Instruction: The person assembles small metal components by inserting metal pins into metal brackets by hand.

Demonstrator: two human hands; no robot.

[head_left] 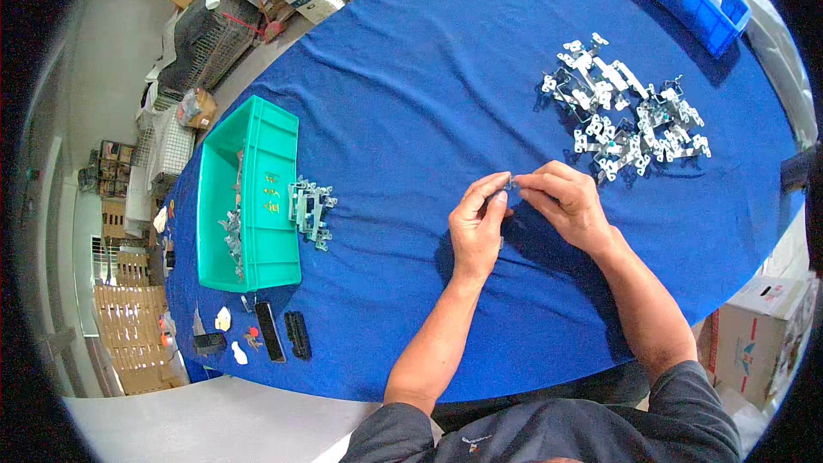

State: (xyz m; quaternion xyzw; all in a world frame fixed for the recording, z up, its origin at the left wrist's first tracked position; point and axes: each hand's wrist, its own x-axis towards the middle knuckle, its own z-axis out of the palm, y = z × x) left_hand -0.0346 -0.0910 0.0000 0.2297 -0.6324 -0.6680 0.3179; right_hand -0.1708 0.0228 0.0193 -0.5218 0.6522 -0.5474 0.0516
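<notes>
Over the blue cloth, my left hand [478,227] and my right hand [573,207] meet at the fingertips. Both are closed in a pinch on one small metal part [512,183], mostly hidden by the fingers, so its full shape does not show. Beyond my right hand lies a loose pile of silvery metal brackets [630,111] with bent tabs and holes. To the left of my hands, a smaller group of similar brackets [312,211] lies lined up against the side of a green plastic bin [273,244]. More metal parts [233,236] are inside that bin.
A blue crate [677,2] with clear plastic in it stands at the far right. Near the bin lie a black phone [270,332], a black case-like object [297,335] and small bits. A white carton [759,334] stands beside the cloth-covered table [386,111] at right.
</notes>
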